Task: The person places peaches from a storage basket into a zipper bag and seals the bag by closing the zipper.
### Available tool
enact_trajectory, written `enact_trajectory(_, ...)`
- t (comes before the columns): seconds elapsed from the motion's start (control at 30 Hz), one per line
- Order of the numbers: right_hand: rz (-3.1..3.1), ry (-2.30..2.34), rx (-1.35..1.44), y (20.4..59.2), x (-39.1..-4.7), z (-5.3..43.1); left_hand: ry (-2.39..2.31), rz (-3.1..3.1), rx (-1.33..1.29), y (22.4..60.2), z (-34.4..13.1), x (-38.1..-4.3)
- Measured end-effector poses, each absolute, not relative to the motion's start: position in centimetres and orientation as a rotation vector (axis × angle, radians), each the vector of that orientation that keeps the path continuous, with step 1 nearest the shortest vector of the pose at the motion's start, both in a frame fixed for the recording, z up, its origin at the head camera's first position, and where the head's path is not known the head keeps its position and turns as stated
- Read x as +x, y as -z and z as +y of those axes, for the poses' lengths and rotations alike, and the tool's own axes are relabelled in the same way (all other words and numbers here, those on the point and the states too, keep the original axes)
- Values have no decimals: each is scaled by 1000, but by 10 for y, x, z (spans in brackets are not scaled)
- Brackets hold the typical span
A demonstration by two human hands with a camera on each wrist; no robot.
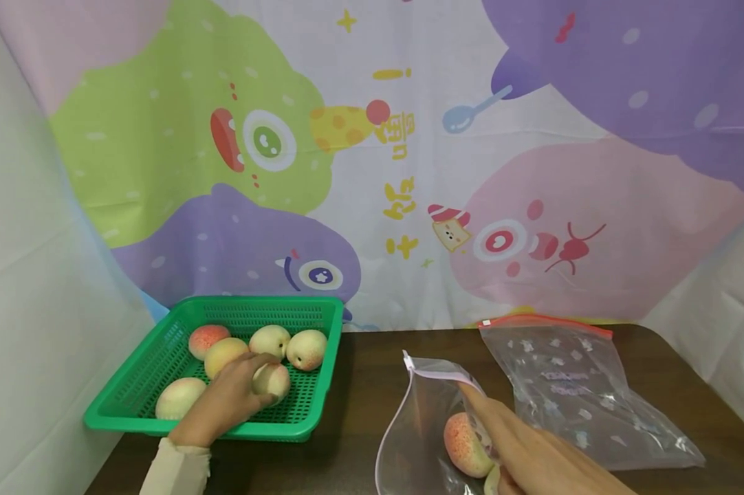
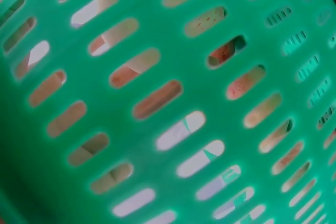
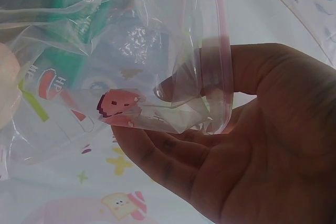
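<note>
Inside the green basket [image 1: 319,412], my left hand [image 1: 226,395] curls its fingers and thumb round a pale peach [image 1: 276,380]. In the left wrist view the slotted basket wall [image 2: 173,98] fills the picture and hides the hand's grip. Over the table, my right hand [image 1: 520,440] pinches the side of a clear zip bag [image 1: 409,419] near its mouth. The right wrist view shows the thumb inside the pink-edged mouth and the fingers of this hand [image 3: 247,124] outside the film. A reddish peach [image 1: 465,443] is in that bag.
More peaches lie in the basket: a red one [image 1: 208,340], a yellow one [image 1: 223,355] and several pale ones. A second clear bag [image 1: 582,405] with an orange zip lies flat at the right of the dark table [image 1: 347,454]. A cartoon-printed cloth [image 1: 372,275] hangs behind.
</note>
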State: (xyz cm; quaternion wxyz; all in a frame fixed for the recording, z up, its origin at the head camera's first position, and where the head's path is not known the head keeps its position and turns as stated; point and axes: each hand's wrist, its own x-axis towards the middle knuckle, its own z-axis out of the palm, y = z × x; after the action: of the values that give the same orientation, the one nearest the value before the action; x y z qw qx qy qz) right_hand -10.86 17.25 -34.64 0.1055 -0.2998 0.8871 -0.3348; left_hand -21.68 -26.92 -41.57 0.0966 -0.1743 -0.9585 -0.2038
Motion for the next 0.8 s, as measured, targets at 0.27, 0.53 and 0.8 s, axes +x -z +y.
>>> enact_trajectory(0.27, 2634, 982, -881, 346, -108, 173, 557, -2829, -502, 414, -265, -216)
enact_trajectory(0.53, 2643, 984, -913, 346, -107, 174, 543, -2813, -495, 407, -261, -213)
enact_trajectory(0.8, 2731, 931, -950, 347, -107, 174, 531, -2817, -500, 402, -259, -209)
